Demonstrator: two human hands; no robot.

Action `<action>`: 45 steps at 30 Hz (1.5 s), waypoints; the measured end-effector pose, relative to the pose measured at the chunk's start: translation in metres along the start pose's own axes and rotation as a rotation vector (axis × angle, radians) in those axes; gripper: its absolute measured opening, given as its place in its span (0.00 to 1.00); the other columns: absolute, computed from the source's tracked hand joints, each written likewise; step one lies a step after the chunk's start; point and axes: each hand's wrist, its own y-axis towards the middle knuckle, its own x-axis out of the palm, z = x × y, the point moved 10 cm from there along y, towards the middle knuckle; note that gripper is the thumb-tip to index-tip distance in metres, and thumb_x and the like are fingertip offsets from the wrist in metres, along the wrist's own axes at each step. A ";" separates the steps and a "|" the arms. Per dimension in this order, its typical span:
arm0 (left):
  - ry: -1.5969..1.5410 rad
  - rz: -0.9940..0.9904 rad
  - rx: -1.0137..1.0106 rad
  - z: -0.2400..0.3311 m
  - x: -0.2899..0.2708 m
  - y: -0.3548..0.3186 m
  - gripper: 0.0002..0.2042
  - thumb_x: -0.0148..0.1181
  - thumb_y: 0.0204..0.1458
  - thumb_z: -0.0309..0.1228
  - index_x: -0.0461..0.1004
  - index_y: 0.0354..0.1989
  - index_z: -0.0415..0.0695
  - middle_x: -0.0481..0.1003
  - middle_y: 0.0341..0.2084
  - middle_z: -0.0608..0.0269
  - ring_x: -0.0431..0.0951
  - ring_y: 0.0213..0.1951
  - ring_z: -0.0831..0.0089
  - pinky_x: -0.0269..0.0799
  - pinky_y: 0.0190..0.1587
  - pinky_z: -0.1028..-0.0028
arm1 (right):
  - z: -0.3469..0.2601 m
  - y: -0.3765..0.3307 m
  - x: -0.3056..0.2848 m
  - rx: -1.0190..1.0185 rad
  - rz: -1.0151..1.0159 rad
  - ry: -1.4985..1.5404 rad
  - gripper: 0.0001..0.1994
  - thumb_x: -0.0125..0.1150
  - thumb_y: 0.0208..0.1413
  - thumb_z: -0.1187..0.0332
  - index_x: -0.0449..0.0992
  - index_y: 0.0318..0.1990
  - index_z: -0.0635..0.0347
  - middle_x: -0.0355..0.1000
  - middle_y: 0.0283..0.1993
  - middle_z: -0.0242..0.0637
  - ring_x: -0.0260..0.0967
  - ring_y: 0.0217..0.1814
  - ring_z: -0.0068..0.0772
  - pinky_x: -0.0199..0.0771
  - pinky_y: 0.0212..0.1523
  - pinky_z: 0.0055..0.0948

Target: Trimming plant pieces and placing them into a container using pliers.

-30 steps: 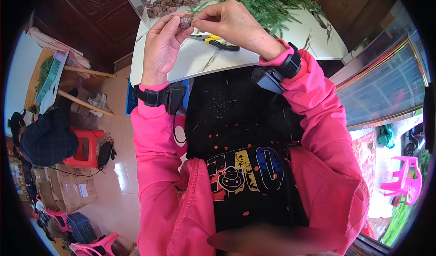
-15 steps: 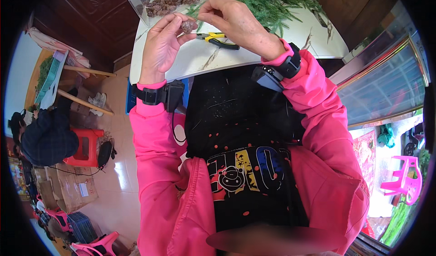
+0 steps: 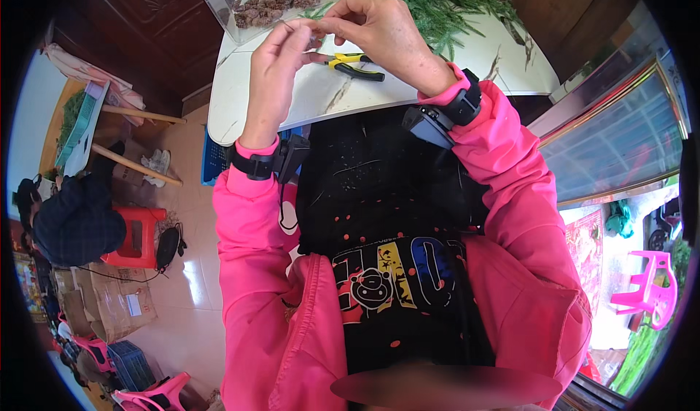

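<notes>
The bare left hand (image 3: 277, 57) pinches a small greyish piece (image 3: 314, 40), mostly hidden, long axis unclear; just up and right of it, the bare right hand (image 3: 390, 37) presses fingertips together, contents indiscernible.

daylight floods in at the lower right, bleaching the ground (image 3: 612, 266) around the pink chair (image 3: 662, 291) nearly white, while a hard streak of glare burns on the tiled floor (image 3: 193, 283) and the worktop (image 3: 313, 105) sits evenly bright! up at the left the brown door (image 3: 146, 17) sinks into gloom, the black trousers (image 3: 364, 163) swallow their folds, and the fingers (image 3: 297, 40) come up fairly crisp, though what's between them is too small and shaded to read! at the bottom a reddish smear (image 3: 445, 388) is pure blur, and out at the rim the fisheye bows the framed panel (image 3: 612, 137) and black fills every corner!
</notes>
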 end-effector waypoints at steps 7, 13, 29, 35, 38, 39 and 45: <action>0.526 -0.049 0.095 -0.003 0.009 -0.004 0.13 0.42 0.65 0.32 0.69 0.47 0.35 0.75 0.37 0.60 0.75 0.33 0.74 0.74 0.38 0.73 | -0.004 -0.002 -0.001 -0.001 0.009 0.010 0.10 0.62 0.56 0.68 0.78 0.37 0.68 0.75 0.25 0.32 0.73 0.28 0.17 0.70 0.29 0.18; 0.520 -0.130 0.008 -0.014 0.018 -0.007 0.13 0.41 0.65 0.32 0.68 0.47 0.36 0.73 0.35 0.62 0.73 0.30 0.76 0.72 0.35 0.75 | -0.008 -0.002 0.003 -0.018 -0.036 0.002 0.10 0.62 0.56 0.68 0.78 0.37 0.69 0.75 0.26 0.33 0.73 0.30 0.18 0.71 0.31 0.18; 0.215 -0.191 -0.115 -0.040 0.022 -0.006 0.12 0.40 0.66 0.32 0.67 0.42 0.37 0.70 0.32 0.63 0.72 0.30 0.77 0.75 0.34 0.74 | 0.023 -0.013 0.007 0.078 -0.120 0.030 0.09 0.61 0.58 0.69 0.78 0.38 0.68 0.75 0.32 0.31 0.71 0.35 0.19 0.71 0.38 0.20; 0.242 -0.233 -0.191 -0.061 0.023 -0.010 0.14 0.41 0.66 0.34 0.67 0.50 0.37 0.69 0.35 0.63 0.72 0.36 0.76 0.75 0.38 0.74 | 0.034 -0.021 0.008 0.074 -0.116 -0.002 0.10 0.61 0.58 0.68 0.77 0.40 0.68 0.75 0.33 0.30 0.71 0.35 0.18 0.70 0.38 0.19; 0.159 -0.217 -0.201 -0.060 0.022 -0.007 0.16 0.43 0.66 0.35 0.65 0.55 0.38 0.71 0.40 0.60 0.74 0.39 0.74 0.75 0.39 0.73 | 0.057 -0.026 0.015 0.263 -0.137 0.355 0.11 0.60 0.58 0.68 0.77 0.41 0.68 0.75 0.33 0.31 0.70 0.34 0.17 0.70 0.38 0.20; 0.118 -0.210 -0.205 -0.059 0.022 -0.006 0.17 0.44 0.65 0.36 0.65 0.57 0.38 0.72 0.42 0.58 0.75 0.41 0.73 0.76 0.39 0.73 | 0.060 -0.024 0.013 0.265 -0.133 0.354 0.11 0.60 0.58 0.68 0.77 0.41 0.68 0.75 0.33 0.31 0.70 0.34 0.17 0.70 0.38 0.20; 0.692 -0.192 -0.115 -0.046 -0.051 0.072 0.17 0.54 0.59 0.34 0.73 0.53 0.37 0.78 0.42 0.55 0.78 0.41 0.69 0.75 0.41 0.73 | 0.081 0.004 -0.039 0.169 0.135 0.353 0.10 0.59 0.58 0.68 0.78 0.39 0.67 0.75 0.32 0.31 0.67 0.33 0.16 0.66 0.36 0.18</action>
